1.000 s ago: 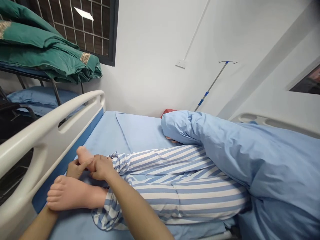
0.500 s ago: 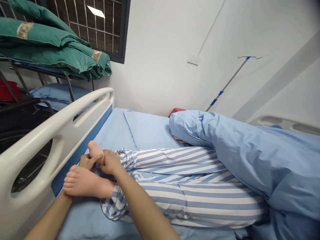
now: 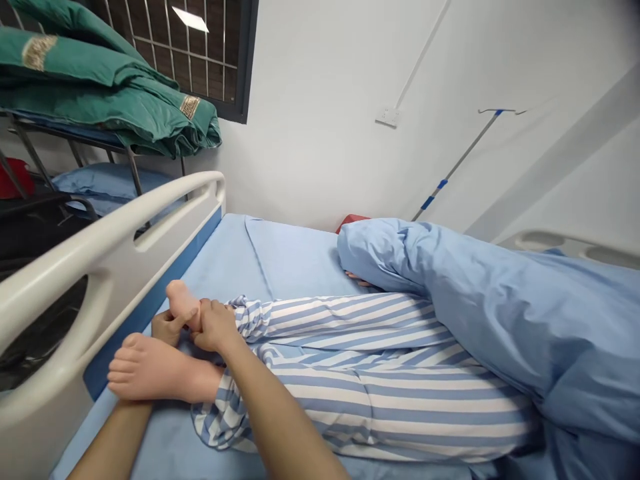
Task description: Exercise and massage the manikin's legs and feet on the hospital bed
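A figure in blue-and-white striped trousers [image 3: 360, 373] lies on a hospital bed with both feet bare. Both my hands grip the far foot [image 3: 181, 301]. My left hand [image 3: 167, 327] wraps its sole from underneath, its forearm passing under the near foot [image 3: 150, 370]. My right hand [image 3: 213, 327] closes round the ankle and heel. The near foot rests on its side on the blue sheet [image 3: 280, 260], toes toward the rail. A light blue duvet [image 3: 500, 313] covers the figure above the thighs.
A white side rail [image 3: 100, 253] runs along the bed's left edge. Folded green blankets [image 3: 110, 100] lie on a metal rack beyond it, with a blue pillow below. An IV pole [image 3: 460, 160] leans by the white wall. A second rail [image 3: 570, 243] shows at far right.
The view has shifted a little. Both hands keep their hold on the far foot, which sits slightly lower and further left than half a second ago.
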Tool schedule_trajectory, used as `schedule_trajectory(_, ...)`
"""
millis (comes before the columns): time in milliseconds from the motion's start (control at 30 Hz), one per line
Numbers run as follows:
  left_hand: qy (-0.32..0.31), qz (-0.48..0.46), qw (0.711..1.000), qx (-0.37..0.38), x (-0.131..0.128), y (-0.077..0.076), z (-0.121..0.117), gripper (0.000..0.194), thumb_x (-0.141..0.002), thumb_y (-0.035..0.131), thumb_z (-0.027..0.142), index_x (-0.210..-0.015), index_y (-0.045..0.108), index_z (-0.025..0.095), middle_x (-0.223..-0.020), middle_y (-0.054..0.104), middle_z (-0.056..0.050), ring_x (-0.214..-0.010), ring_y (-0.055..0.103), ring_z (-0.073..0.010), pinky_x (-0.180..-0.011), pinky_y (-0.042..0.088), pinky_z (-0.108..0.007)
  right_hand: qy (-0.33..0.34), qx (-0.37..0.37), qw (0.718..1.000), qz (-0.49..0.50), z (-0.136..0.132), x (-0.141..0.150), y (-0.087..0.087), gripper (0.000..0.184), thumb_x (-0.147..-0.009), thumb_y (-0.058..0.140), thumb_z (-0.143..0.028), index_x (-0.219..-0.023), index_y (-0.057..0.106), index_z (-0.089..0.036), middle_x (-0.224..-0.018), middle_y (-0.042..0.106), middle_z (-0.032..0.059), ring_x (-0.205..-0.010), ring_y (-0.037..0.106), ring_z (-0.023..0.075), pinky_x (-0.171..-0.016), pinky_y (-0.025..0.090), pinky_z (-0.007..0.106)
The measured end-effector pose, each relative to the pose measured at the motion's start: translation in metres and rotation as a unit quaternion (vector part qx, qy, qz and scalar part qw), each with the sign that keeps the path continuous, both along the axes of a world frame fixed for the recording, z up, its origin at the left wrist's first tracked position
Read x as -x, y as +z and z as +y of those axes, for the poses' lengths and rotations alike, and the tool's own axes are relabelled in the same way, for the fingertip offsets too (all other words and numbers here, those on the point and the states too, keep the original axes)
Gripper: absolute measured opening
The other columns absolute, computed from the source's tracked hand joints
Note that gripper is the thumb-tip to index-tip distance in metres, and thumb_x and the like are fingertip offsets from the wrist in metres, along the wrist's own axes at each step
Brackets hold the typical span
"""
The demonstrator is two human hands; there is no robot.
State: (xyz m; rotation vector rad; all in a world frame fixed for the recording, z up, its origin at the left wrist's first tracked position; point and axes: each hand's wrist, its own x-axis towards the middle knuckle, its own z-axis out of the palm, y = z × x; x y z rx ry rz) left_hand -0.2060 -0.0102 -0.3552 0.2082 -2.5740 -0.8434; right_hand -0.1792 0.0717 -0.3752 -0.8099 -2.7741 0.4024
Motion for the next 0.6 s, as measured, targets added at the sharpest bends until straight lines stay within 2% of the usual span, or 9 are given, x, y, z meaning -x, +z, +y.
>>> schedule_trajectory(133,-0.003,-0.028,1.000,-0.002,0.004,-0.002,0.002,0.048,-0.087,-0.005,0.019,-0.100,0.041,0.016,-0.096,0.052,-0.016,-0.093,0.045,-0.0302,-0.073,0.035,-0.041,0.000,-0.006,1.000,-0.003,0.001,0.002,-0.003,0.050,-0.064,0.059,-0.035,-0.107,0.042,-0.017,-0.103,0.057,0.0102,-0.094,0.055,0.0254,-0.082,0.041,0.040)
schedule_trajectory(333,-0.044,-0.022,0.999,-0.012,-0.001,0.003,-0.003,0.052,-0.088,-0.005,0.025,-0.102,0.043,0.013,-0.099,0.050,-0.017,-0.094,0.044,-0.0301,-0.071,0.031,-0.040,0.005,0.011,1.000,0.006,-0.003,-0.002,0.001,0.052,-0.066,0.058,-0.032,-0.112,0.040,-0.016,-0.107,0.055,0.0124,-0.100,0.052,0.0267,-0.084,0.038,0.042)
schedule_trajectory(467,-0.068,0.028,0.991,-0.107,-0.009,0.009,-0.005,0.039,-0.089,0.007,0.028,-0.092,0.045,0.018,-0.089,0.050,-0.011,-0.092,0.044,-0.0289,-0.062,0.025,-0.033,0.003,0.028,1.000,0.005,-0.005,-0.003,0.006,0.044,-0.070,0.056,-0.031,-0.109,0.042,-0.017,-0.107,0.056,0.0116,-0.098,0.054,0.0254,-0.083,0.038,0.040)
schedule_trajectory(600,-0.087,0.020,0.981,-0.172,-0.011,0.016,-0.009,0.026,-0.088,0.019,0.030,-0.082,0.042,0.020,-0.083,0.048,-0.009,-0.096,0.045,-0.0286,-0.059,0.023,-0.031,0.007,0.051,0.999,0.005,-0.006,-0.006,0.013,0.050,-0.068,0.060,-0.032,-0.113,0.041,-0.017,-0.109,0.056,0.0115,-0.103,0.051,0.0261,-0.088,0.034,0.041)
